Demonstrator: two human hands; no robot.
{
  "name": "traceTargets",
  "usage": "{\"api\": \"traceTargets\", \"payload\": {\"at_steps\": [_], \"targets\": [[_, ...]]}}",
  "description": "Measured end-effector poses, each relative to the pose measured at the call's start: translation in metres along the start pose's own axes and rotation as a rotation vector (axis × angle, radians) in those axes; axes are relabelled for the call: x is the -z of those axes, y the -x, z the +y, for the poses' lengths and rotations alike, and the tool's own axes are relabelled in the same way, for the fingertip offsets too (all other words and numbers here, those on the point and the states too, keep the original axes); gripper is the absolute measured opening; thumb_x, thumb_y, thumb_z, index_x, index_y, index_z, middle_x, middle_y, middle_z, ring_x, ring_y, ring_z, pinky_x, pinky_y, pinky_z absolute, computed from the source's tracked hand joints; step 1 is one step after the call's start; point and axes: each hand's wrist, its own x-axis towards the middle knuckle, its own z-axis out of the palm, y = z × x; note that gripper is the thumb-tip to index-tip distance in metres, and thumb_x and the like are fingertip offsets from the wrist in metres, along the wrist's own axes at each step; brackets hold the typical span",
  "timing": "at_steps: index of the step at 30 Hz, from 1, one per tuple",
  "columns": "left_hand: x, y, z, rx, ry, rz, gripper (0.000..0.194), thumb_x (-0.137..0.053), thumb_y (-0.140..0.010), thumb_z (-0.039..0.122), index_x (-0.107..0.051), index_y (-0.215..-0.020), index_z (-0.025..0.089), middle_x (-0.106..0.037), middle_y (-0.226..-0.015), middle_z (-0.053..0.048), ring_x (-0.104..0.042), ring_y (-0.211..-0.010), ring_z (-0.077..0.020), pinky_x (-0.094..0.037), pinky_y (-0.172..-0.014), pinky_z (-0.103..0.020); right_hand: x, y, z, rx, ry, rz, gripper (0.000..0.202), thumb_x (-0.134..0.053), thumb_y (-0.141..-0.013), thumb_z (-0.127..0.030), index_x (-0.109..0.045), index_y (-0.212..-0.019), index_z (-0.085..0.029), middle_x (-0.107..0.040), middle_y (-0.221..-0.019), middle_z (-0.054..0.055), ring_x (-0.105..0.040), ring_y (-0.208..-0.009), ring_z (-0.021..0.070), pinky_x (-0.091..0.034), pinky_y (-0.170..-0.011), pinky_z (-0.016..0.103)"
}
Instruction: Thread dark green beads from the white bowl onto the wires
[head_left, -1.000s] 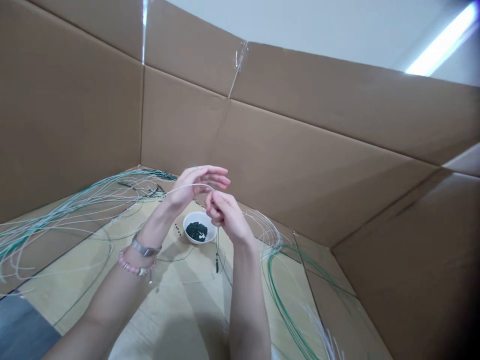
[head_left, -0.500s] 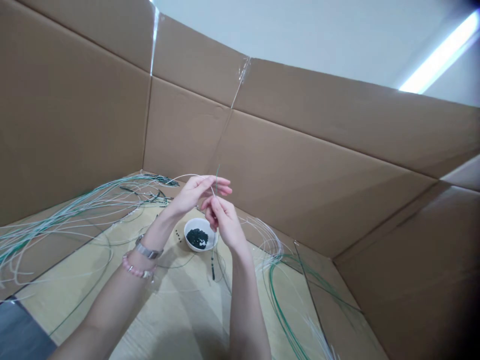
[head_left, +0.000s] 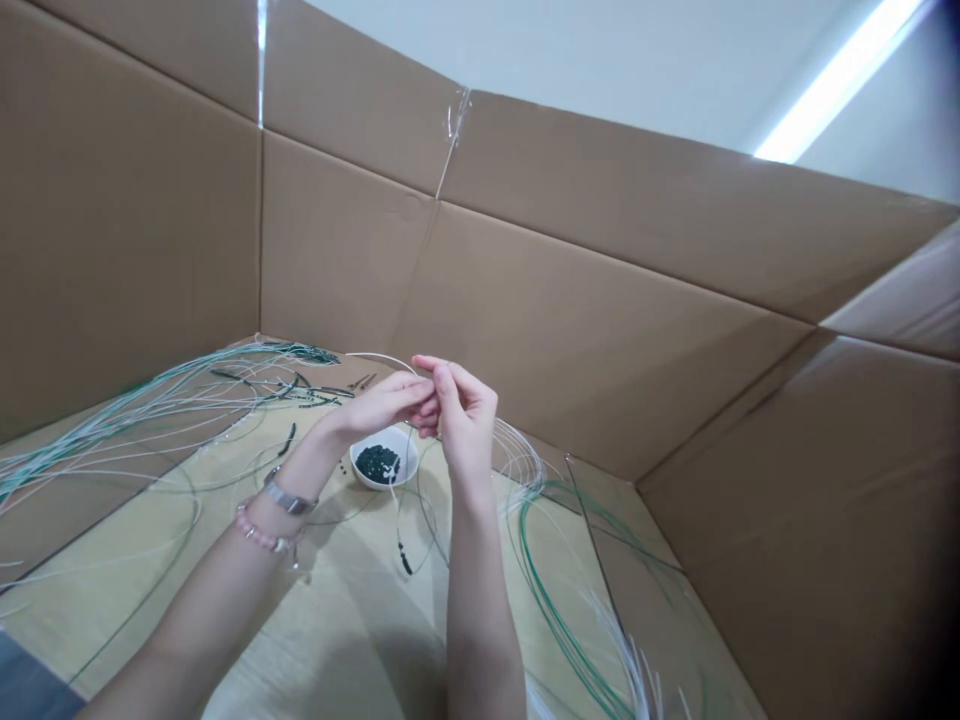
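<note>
My left hand [head_left: 388, 402] and my right hand [head_left: 466, 418] meet fingertip to fingertip above a white bowl [head_left: 409, 462]. Both are closed in a pinch on thin cord, though the fingers hide the exact grip. A white cord [head_left: 379, 356] arcs in to the fingers from the left. Below the hands hangs a pale cord [head_left: 396, 505] with a few dark beads [head_left: 405, 558] at its lower end. The bowl holds a heap of small dark beads [head_left: 376, 463]. A bracelet and a metal watch band [head_left: 289, 495] circle my left wrist.
Bundled green and white cords [head_left: 150, 400] spread over the left side, with beaded strands [head_left: 304, 352] at their far ends. Looped green cords [head_left: 536, 570] lie on the right. Cardboard walls [head_left: 562, 300] surround the work surface. A dark grey sheet [head_left: 30, 680] lies at lower left.
My hands have come together, the right fingers rising to the left fingertips. The green cord end that stood above them no longer shows. The camera view has shifted slightly.
</note>
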Motion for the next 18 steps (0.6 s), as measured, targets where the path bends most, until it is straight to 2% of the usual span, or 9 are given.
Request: {"api": "traceTargets", "payload": {"at_steps": [3,6,8,9,11,14,18], "targets": [[0.0,-0.004,-0.014,0.082,0.065,-0.122,0.05,-0.045,-0.082,0.062,-0.033,-0.056,0.02,-0.031,-0.052,0.003,-0.036,-0.047,-0.0103,-0.047,-0.057,-0.031,0.003,0.003,-0.004,-0.048,-0.048,-0.027,0.032,-0.053,-0.084,-0.047,-0.068,-0.099,-0.023,-0.069,-0.082,0.003,-0.055,-0.045,0.0082,-0.042,-0.034,0.02],[-0.004,-0.006,-0.022,0.181,0.089,-0.262,0.052,-0.043,-0.08,0.062,-0.03,-0.051,0.021,-0.025,-0.048,0.004,-0.031,-0.041,-0.01,-0.05,-0.054,-0.035,0.007,0.003,-0.008,-0.032,-0.088,-0.065,0.028,-0.053,-0.086,-0.044,-0.069,-0.099,-0.025,-0.071,-0.1,0.003,-0.068,-0.077,0.0125,-0.054,-0.057,0.022],[-0.007,-0.006,-0.021,0.231,0.089,-0.319,0.052,-0.039,-0.081,0.061,-0.029,-0.048,0.022,-0.024,-0.046,0.003,-0.03,-0.04,-0.011,-0.05,-0.051,-0.036,0.009,0.002,-0.009,-0.012,-0.082,-0.093,0.025,-0.052,-0.087,-0.041,-0.07,-0.096,-0.026,-0.07,-0.105,0.002,-0.067,-0.094,0.0141,-0.055,-0.073,0.025],[-0.008,-0.006,-0.019,0.246,0.084,-0.324,0.051,-0.037,-0.082,0.059,-0.03,-0.047,0.022,-0.024,-0.046,0.003,-0.03,-0.04,-0.0114,-0.049,-0.049,-0.035,0.01,0.001,-0.008,-0.008,-0.068,-0.103,0.024,-0.052,-0.087,-0.04,-0.07,-0.095,-0.026,-0.069,-0.106,0.0,-0.066,-0.096,0.0143,-0.055,-0.076,0.026],[-0.006,-0.005,-0.011,0.255,0.059,-0.28,0.046,-0.038,-0.084,0.052,-0.031,-0.05,0.021,-0.025,-0.048,0.003,-0.028,-0.042,-0.0105,-0.046,-0.047,-0.031,0.012,0.0,-0.008,-0.004,-0.035,-0.103,0.024,-0.053,-0.087,-0.041,-0.07,-0.096,-0.027,-0.07,-0.104,-0.001,-0.067,-0.091,0.0142,-0.056,-0.073,0.027],[0.001,-0.001,0.003,0.226,-0.008,-0.149,0.04,-0.041,-0.088,0.041,-0.035,-0.056,0.019,-0.027,-0.052,0.004,-0.025,-0.043,-0.0081,-0.041,-0.045,-0.023,0.015,-0.001,-0.007,0.009,-0.021,-0.12,0.024,-0.056,-0.085,-0.041,-0.071,-0.096,-0.025,-0.07,-0.091,0.0,-0.067,-0.074,0.0125,-0.057,-0.062,0.025],[0.006,0.006,0.01,0.19,-0.123,-0.039,0.037,-0.042,-0.093,0.041,-0.05,-0.069,0.014,-0.042,-0.058,0.003,-0.038,-0.047,-0.0064,-0.04,-0.048,-0.02,0.013,0.001,-0.009,-0.039,-0.134,-0.324,0.027,-0.054,-0.086,-0.044,-0.07,-0.091,-0.023,-0.069,-0.086,0.001,-0.062,-0.056,0.0106,-0.054,-0.048,0.025]]}}
